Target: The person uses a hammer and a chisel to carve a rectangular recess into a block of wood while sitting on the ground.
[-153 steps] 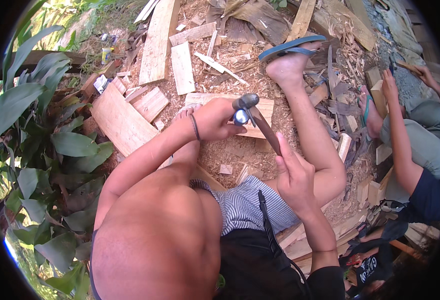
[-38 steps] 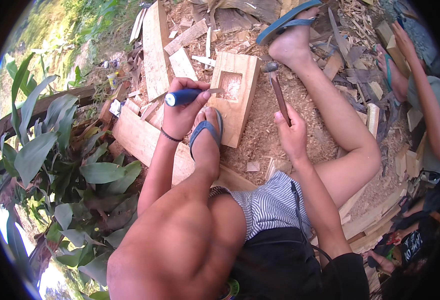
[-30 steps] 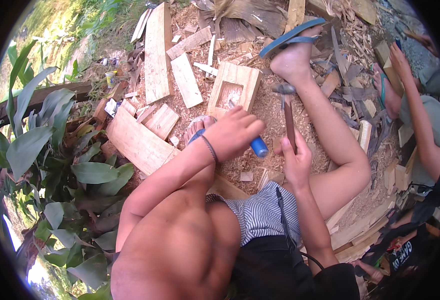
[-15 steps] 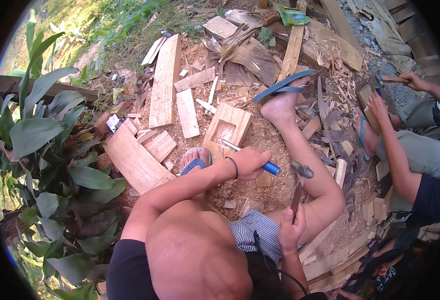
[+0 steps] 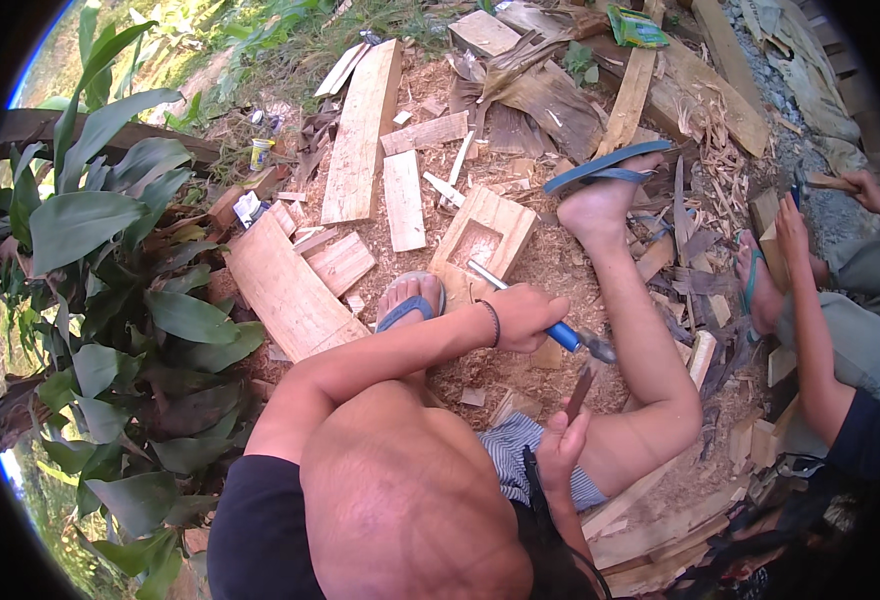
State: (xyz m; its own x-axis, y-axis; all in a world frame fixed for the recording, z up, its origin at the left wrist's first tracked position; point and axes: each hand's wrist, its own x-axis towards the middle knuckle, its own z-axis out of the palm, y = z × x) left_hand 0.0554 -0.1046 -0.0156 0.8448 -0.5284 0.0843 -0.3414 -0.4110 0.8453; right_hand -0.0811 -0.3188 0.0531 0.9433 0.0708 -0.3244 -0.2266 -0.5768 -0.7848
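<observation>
My left hand [image 5: 528, 318] is closed around a chisel [image 5: 563, 336] with a blue handle and a metal shank. Its blade end reaches into the square recess of a pale wooden block [image 5: 512, 222] lying on the ground; the cutting edge is hard to make out. Low on the right, my right hand [image 5: 562, 443] grips the dark wooden handle of a hammer [image 5: 598, 348]. The hammer's metal head is at the butt of the chisel, seemingly touching it. My left foot in a blue flip-flop [image 5: 409, 312] is against the block's near side.
Planks [image 5: 365, 135], offcuts and wood shavings cover the ground. Leafy plants [image 5: 105, 230] stand at left. My right leg [image 5: 625, 300] stretches along the block's right side. At far right, another person's hands [image 5: 792, 232] work on wood. A green packet [image 5: 637, 27] lies at the back.
The hammer head has come up against the chisel's butt from a little apart. The whole view has shifted, so the scene sits further right and slightly higher.
</observation>
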